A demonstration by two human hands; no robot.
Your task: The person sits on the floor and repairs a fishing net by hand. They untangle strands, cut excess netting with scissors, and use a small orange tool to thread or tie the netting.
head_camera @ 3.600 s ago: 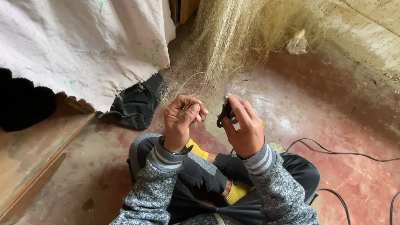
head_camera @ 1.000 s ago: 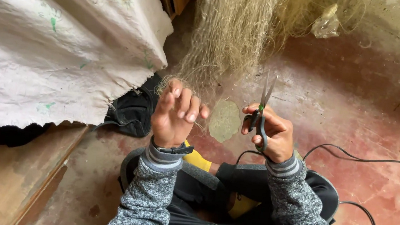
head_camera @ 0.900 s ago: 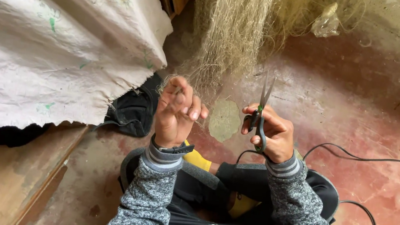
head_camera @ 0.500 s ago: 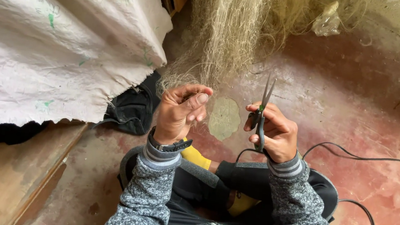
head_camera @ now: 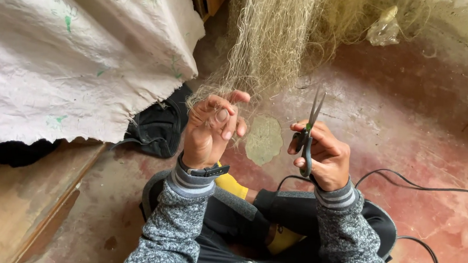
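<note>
A pale fishing net (head_camera: 270, 44) hangs down from the top of the head view to just above my hands. My left hand (head_camera: 210, 130) is raised with its fingers curled, pinching thin strands at the net's lower fringe. My right hand (head_camera: 322, 156) is closed around dark-handled scissors (head_camera: 308, 129), whose blades point up and stand slightly apart, a little to the right of the net's edge. Both arms wear grey knitted sleeves, and a dark watch sits on my left wrist.
A large white sheet (head_camera: 72, 49) covers the left side. A black bag (head_camera: 158, 127) lies beneath its edge. Black cables (head_camera: 426, 188) run over the red floor at right. A clear plastic wrapper (head_camera: 384, 29) lies at the back. A wooden board (head_camera: 25, 198) slopes at lower left.
My left hand's fingers have curled in and turned, gathering the net strands. My right hand holds the scissors upright, almost where they were.
</note>
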